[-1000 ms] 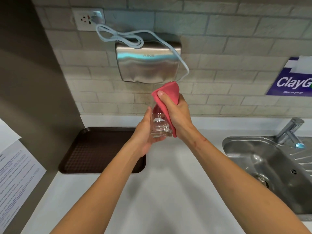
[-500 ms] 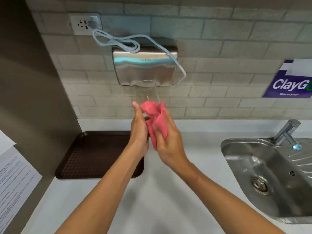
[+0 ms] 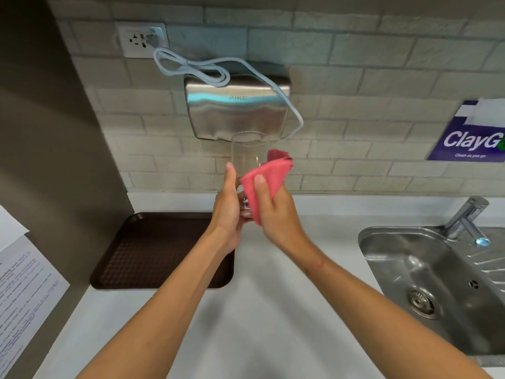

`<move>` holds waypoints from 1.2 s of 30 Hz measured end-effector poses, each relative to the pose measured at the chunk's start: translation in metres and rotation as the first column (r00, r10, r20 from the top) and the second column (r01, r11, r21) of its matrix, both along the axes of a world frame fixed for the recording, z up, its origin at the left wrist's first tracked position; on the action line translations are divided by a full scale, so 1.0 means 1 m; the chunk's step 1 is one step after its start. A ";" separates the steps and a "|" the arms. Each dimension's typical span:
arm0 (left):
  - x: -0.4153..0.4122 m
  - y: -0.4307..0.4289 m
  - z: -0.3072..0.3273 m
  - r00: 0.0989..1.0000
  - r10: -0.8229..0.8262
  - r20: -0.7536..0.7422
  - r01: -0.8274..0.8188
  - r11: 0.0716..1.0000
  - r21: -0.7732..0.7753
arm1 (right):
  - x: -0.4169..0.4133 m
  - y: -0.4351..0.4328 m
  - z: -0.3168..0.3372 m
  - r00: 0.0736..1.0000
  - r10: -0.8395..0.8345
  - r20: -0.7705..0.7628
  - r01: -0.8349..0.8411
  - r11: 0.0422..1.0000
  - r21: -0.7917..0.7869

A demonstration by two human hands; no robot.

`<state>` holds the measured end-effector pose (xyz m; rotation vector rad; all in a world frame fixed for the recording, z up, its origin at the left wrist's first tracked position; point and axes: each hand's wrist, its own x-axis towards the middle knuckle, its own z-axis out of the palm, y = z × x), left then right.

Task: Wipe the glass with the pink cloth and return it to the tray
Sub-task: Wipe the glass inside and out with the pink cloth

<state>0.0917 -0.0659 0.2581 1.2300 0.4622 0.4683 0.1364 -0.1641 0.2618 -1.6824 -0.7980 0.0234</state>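
Observation:
A clear drinking glass point(image 3: 247, 155) is held upright above the counter, its rim in front of the wall dryer. My left hand point(image 3: 228, 209) grips its lower part from the left, thumb pointing up. My right hand point(image 3: 276, 214) presses a pink cloth point(image 3: 263, 184) against the glass's right side, thumb on the cloth. The base of the glass is mostly hidden between hands and cloth. A dark brown tray point(image 3: 153, 250) lies on the counter below and left of the hands, with nothing on it.
A steel hand dryer point(image 3: 236, 106) hangs on the tiled wall, its white cable running to a socket point(image 3: 140, 39). A steel sink point(image 3: 437, 285) with a tap point(image 3: 467, 217) is at the right. Printed paper sheets point(image 3: 19, 291) lie at the left. White counter point(image 3: 246, 324) spreads below.
The cloth sat over the top of the glass a second ago; now it is lower, on the right side, with the rim uncovered. Both hands shifted slightly.

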 end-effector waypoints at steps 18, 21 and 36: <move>-0.008 0.006 -0.011 0.998 -0.040 0.040 0.041 0.999 -0.031 | -0.016 0.007 -0.008 0.998 -0.067 0.003 0.067 0.997 -0.041; -0.008 0.004 -0.012 0.997 -0.056 0.055 0.058 0.998 -0.023 | -0.017 0.011 -0.003 0.974 -0.160 0.160 0.173 0.982 -0.069; 0.004 -0.001 -0.007 0.998 0.065 0.021 -0.068 0.967 0.247 | 0.029 0.018 0.036 0.966 -0.140 -0.220 0.190 0.955 0.228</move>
